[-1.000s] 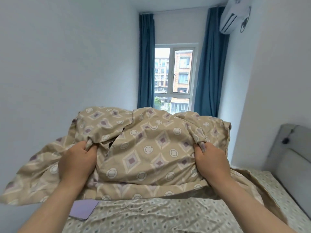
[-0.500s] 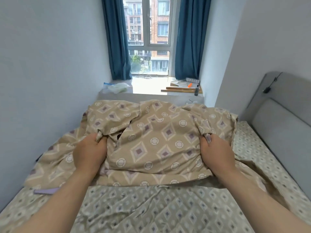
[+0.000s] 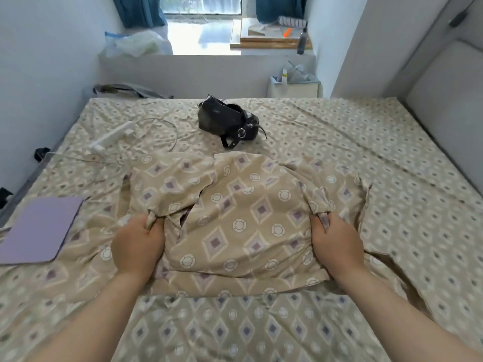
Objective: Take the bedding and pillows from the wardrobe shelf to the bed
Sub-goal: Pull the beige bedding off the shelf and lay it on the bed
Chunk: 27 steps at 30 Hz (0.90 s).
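Forearms stretch out over the near end of the bed (image 3: 392, 178), which wears a pale sheet printed with diamonds and rings. The left hand (image 3: 137, 246) clutches a bunched fold of the beige patterned bedding (image 3: 243, 212), fingers curled tight into the cloth. The right hand (image 3: 337, 246) does the same on the other side, with a twist of fabric poking up past its thumb. The bedding lies on the mattress between the two hands, plump in the middle, its loose edges spread out to either side. To its left, a lilac pad (image 3: 39, 228) lies flat at the edge of the spread cloth. Farther up the sheet sit a white power strip (image 3: 112, 137) with a thin cable looping beside it, and a black bag (image 3: 227, 120) near the middle. A grey padded headboard (image 3: 444, 100) runs along the right. Beyond the far edge, a window ledge (image 3: 198, 35) holds a plastic bag (image 3: 136, 44) and a dark bottle (image 3: 302, 43), with blue curtains (image 3: 141, 9) above.
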{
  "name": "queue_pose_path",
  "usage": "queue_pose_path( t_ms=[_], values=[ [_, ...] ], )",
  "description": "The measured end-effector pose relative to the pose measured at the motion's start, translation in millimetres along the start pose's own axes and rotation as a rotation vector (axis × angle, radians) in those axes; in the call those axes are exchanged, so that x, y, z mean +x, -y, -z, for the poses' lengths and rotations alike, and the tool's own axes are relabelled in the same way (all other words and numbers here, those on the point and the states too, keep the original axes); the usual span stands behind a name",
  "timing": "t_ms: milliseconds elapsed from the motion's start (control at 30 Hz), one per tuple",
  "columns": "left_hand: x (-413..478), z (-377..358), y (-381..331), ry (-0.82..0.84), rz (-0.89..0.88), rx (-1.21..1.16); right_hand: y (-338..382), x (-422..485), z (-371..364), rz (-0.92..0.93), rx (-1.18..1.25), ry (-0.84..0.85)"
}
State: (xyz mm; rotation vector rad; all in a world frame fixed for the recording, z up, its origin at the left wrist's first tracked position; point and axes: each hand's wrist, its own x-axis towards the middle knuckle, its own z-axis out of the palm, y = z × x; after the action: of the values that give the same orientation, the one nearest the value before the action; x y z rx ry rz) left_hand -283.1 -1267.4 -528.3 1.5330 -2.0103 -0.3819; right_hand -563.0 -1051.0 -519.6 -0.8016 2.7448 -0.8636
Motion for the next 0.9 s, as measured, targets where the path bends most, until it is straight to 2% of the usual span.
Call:
queue_pose_path(
  t_ms=[267, 500, 667, 900],
  values=[
    [-7.2, -104.4, 76.7, 0.091, 0.089, 0.016, -49.7, 18.3, -119.9, -0.039, -0.003, 0.068],
    [-17.1, -172.8, 117.3, 0.173, 0.166, 0.052, -81.3, 28.1, -189.4, -0.094, -0.072, 0.152],
    [-23.3, -203.0, 141.8, 0.261, 0.129, 0.180, -93.1, 28.1, -210.3, -0.091, -0.184, 0.190],
    [-16.7, -182.4, 130.3, 0.423, 0.161, 0.162, -84.6, 24.2, -200.1, -0.174, -0.236, 0.259]
  ],
)
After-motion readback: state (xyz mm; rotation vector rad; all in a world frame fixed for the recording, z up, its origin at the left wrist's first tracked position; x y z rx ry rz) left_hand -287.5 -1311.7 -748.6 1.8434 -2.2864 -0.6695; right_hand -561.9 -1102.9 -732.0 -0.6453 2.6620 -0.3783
